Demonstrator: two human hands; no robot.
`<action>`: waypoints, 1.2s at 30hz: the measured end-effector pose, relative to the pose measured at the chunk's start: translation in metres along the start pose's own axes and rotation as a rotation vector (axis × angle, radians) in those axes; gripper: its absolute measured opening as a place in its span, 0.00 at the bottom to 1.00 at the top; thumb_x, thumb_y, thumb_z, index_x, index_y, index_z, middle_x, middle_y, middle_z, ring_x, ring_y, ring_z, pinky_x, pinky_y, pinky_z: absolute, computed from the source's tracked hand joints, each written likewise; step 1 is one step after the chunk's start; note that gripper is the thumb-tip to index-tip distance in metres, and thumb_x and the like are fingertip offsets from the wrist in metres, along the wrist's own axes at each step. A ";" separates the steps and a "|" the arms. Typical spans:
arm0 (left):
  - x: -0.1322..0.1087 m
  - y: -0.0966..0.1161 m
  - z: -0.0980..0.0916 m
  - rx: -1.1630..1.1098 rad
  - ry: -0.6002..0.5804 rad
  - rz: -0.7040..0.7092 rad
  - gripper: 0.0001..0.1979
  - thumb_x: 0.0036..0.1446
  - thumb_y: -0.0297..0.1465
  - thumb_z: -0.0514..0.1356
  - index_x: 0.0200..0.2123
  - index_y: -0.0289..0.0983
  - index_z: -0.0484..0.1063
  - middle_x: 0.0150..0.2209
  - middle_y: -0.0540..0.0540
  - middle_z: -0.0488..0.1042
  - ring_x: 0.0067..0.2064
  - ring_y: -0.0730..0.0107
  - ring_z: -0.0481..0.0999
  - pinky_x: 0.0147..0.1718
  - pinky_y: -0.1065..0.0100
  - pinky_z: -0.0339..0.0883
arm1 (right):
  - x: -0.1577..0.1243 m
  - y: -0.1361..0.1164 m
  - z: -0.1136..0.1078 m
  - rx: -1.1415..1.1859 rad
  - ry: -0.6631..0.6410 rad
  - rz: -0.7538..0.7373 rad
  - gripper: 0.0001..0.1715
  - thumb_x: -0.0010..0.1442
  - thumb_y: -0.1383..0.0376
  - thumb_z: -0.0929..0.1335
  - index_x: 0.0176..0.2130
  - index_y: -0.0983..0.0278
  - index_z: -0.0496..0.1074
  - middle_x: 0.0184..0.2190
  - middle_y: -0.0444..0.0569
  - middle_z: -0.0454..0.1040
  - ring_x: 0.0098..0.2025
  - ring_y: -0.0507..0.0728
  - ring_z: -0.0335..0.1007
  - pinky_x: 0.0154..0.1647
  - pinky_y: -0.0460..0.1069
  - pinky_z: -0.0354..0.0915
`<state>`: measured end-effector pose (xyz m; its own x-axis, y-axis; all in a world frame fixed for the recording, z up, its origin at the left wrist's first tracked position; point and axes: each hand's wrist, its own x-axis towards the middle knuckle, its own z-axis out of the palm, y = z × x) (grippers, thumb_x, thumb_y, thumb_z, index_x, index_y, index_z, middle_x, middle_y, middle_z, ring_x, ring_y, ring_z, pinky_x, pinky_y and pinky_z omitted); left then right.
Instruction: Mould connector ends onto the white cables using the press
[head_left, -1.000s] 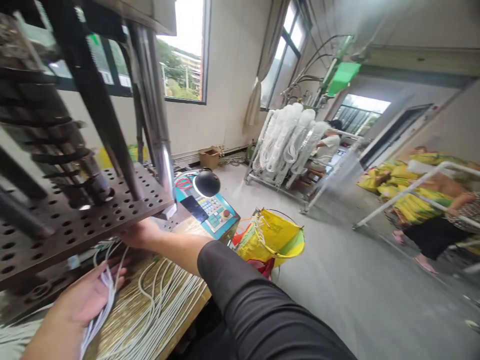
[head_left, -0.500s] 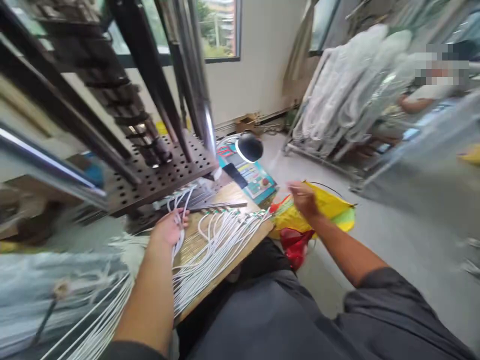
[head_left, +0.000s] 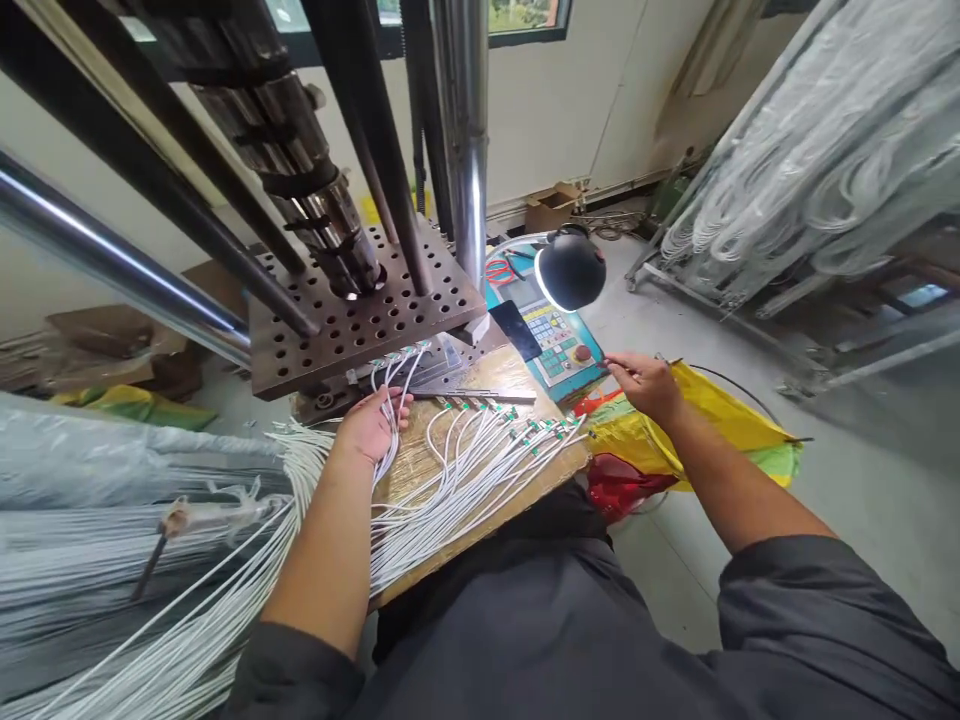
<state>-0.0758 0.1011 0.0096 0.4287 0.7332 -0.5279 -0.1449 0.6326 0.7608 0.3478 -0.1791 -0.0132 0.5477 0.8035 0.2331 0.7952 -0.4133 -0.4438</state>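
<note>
Nearest the camera, the person's dark lap sits under the edge of a wooden board (head_left: 420, 470). White cables (head_left: 450, 490) lie fanned across that board, their long axis running from about 8 o'clock, where they join a thick bundle at the lower left, up toward 2 o'clock, where their green-tipped ends point at the board's far right edge.

The left hand (head_left: 369, 425) rests on the board at roughly 10 o'clock from its middle, fingers curled loosely around a few cables that run up toward 12 o'clock, to the underside of the perforated metal plate (head_left: 360, 320).

The right hand (head_left: 646, 385) is out at 3 o'clock from the board, above a yellow bag (head_left: 720, 420), fingers pinched together; whether anything thin sits between the fingertips cannot be told.

Just beyond the board, a flat metal bar (head_left: 472, 397) lies crosswise. Past it stand a teal control panel (head_left: 555, 340) and a black lamp (head_left: 571, 270). Farther off, steel columns (head_left: 465, 130) rise from the plate, and a rack of coiled white cable (head_left: 825, 170) fills the 2 o'clock corner.
</note>
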 end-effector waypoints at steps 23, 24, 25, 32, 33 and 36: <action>-0.001 -0.004 0.001 0.061 0.016 0.052 0.09 0.58 0.29 0.65 0.40 0.30 0.76 0.31 0.37 0.79 0.24 0.70 0.71 0.20 0.71 0.65 | 0.021 0.179 0.048 -0.461 -0.567 0.158 0.12 0.59 0.64 0.69 0.41 0.63 0.81 0.51 0.60 0.77 0.57 0.64 0.70 0.62 0.58 0.62; -0.001 -0.004 0.001 0.066 0.022 0.049 0.09 0.58 0.29 0.65 0.40 0.30 0.76 0.31 0.37 0.78 0.24 0.70 0.71 0.20 0.71 0.65 | 0.013 0.182 0.046 -0.442 -0.553 0.137 0.12 0.61 0.65 0.68 0.40 0.63 0.81 0.47 0.59 0.78 0.55 0.63 0.70 0.60 0.55 0.63; -0.002 -0.004 0.001 0.071 0.029 0.046 0.09 0.58 0.29 0.65 0.40 0.30 0.75 0.31 0.37 0.78 0.24 0.70 0.71 0.20 0.71 0.65 | 0.004 0.185 0.043 -0.426 -0.530 0.123 0.13 0.62 0.65 0.66 0.39 0.63 0.81 0.46 0.58 0.78 0.54 0.62 0.71 0.59 0.54 0.64; -0.006 -0.001 0.009 0.102 0.055 0.027 0.06 0.62 0.25 0.59 0.42 0.30 0.74 0.31 0.39 0.78 0.24 0.72 0.71 0.21 0.72 0.66 | -0.064 0.210 0.006 -0.407 -0.239 0.286 0.25 0.67 0.67 0.57 0.50 0.63 0.79 0.53 0.60 0.77 0.59 0.64 0.70 0.64 0.57 0.63; -0.008 -0.001 0.011 0.102 0.068 0.021 0.06 0.63 0.24 0.58 0.41 0.30 0.74 0.31 0.39 0.78 0.24 0.72 0.70 0.21 0.72 0.66 | -0.072 0.214 0.000 -0.404 -0.214 0.322 0.25 0.66 0.67 0.57 0.51 0.63 0.79 0.54 0.61 0.77 0.60 0.64 0.69 0.64 0.58 0.63; -0.012 0.001 0.017 0.048 0.127 -0.008 0.07 0.63 0.22 0.56 0.41 0.29 0.74 0.30 0.38 0.78 0.23 0.72 0.70 0.20 0.72 0.66 | -0.091 0.226 -0.009 -0.361 -0.245 0.399 0.19 0.60 0.66 0.64 0.45 0.61 0.82 0.49 0.58 0.80 0.56 0.65 0.74 0.60 0.57 0.67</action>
<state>-0.0655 0.0887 0.0228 0.3125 0.7555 -0.5758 -0.0981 0.6285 0.7716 0.4798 -0.3498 -0.1268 0.7809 0.6136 -0.1168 0.6016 -0.7891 -0.1237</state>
